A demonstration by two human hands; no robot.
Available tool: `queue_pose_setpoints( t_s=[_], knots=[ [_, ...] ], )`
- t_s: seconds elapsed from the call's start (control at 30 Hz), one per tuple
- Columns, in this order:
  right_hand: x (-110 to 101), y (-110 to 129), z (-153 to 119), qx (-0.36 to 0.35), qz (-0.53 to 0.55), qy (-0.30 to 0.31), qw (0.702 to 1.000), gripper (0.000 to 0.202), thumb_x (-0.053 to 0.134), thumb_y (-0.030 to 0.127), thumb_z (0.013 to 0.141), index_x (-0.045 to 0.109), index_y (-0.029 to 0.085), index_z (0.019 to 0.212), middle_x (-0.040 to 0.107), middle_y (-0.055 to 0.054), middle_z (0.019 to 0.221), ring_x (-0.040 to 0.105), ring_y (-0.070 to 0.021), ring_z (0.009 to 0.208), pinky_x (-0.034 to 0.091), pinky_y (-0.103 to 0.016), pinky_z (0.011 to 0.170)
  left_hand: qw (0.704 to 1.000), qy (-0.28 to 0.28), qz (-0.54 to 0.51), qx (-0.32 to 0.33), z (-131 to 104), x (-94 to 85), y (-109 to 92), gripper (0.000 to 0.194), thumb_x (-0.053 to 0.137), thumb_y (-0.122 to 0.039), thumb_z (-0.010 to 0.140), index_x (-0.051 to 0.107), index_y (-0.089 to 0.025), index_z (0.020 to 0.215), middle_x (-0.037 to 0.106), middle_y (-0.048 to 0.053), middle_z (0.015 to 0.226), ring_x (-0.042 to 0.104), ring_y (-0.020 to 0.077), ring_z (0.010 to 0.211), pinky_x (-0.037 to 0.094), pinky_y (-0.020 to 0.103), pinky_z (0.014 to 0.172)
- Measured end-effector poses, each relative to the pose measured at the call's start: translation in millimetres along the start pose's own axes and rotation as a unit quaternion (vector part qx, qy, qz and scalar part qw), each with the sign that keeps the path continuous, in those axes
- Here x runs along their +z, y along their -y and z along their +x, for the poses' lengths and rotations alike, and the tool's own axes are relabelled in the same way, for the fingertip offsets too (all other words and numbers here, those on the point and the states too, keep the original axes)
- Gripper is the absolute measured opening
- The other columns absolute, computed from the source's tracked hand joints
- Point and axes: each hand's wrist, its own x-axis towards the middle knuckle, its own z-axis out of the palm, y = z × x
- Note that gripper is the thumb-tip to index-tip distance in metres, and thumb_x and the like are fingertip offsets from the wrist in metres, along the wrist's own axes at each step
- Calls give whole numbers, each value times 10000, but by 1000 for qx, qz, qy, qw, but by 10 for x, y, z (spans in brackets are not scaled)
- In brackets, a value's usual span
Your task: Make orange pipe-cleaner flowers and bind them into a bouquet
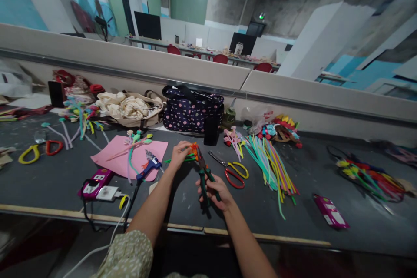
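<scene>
Head view: above the dark tabletop, the person's left hand pinches an orange pipe-cleaner piece in its fingertips, with green strands just below. The right hand is wrapped round the green handles of the pliers, whose jaws reach the orange fuzz; I can't tell whether they bite it. Just to their right lie scissors with 1 red and 1 yellow handle, then a pipe-cleaner bundle. Leftward, a blue glue gun overlaps a pink sheet.
</scene>
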Motion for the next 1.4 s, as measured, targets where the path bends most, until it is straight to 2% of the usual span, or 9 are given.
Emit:
queue_pose_setpoints(
  t_s=[0.17, 0.33, 0.6, 0.87, 1.17, 1.4],
  knots=[
    [1, 11, 0, -1, -9, -2, 1000, 207, 655, 268, 809, 502, 172, 911, 687, -90, 886, 664, -169, 650, 574, -283, 474, 1000, 6, 17, 25, 11, -11, 33, 94, 652, -228, 746, 726, -196, 795, 676, 54, 828, 595, 187, 852, 447, 336, 823],
    [27, 41, -24, -4, -19, -9, 1000, 219, 670, 273, 800, 504, 173, 902, 686, -83, 872, 664, -169, 639, 567, -273, 462, 998, 12, 38, 39, 10, -16, 8, 100, 642, -241, 759, 725, -199, 796, 680, 56, 824, 592, 195, 847, 451, 351, 819],
    [28, 41, -33, 8, -16, -9, 1000, 213, 648, 280, 825, 502, 166, 930, 686, -131, 996, 701, -226, 810, 605, -353, 591, 998, 13, 53, 42, 8, -20, -31, 100, 632, -243, 769, 722, -206, 795, 688, 48, 817, 591, 194, 839, 448, 345, 808],
    [28, 40, -44, 8, -28, -13, 999, 223, 656, 294, 818, 510, 170, 932, 689, -115, 957, 686, -194, 736, 598, -332, 561, 997, 23, 61, 37, 17, -25, -49, 96, 631, -249, 774, 717, -206, 780, 688, 52, 814, 585, 205, 851, 441, 357, 819],
    [93, 39, -42, -5, -53, -39, 998, 249, 680, 346, 796, 541, 164, 894, 660, -69, 853, 636, -145, 624, 555, -251, 461, 994, 19, 85, 70, 28, -44, -64, 103, 628, -259, 782, 726, -226, 786, 691, 48, 797, 578, 210, 841, 431, 365, 813],
    [149, 24, -66, -21, -67, -59, 996, 262, 686, 377, 793, 547, 172, 881, 664, -55, 827, 631, -138, 613, 543, -229, 452, 991, 16, 99, 83, 31, -32, -98, 108, 635, -288, 779, 734, -245, 768, 695, 46, 769, 579, 215, 827, 430, 381, 824]
  ],
)
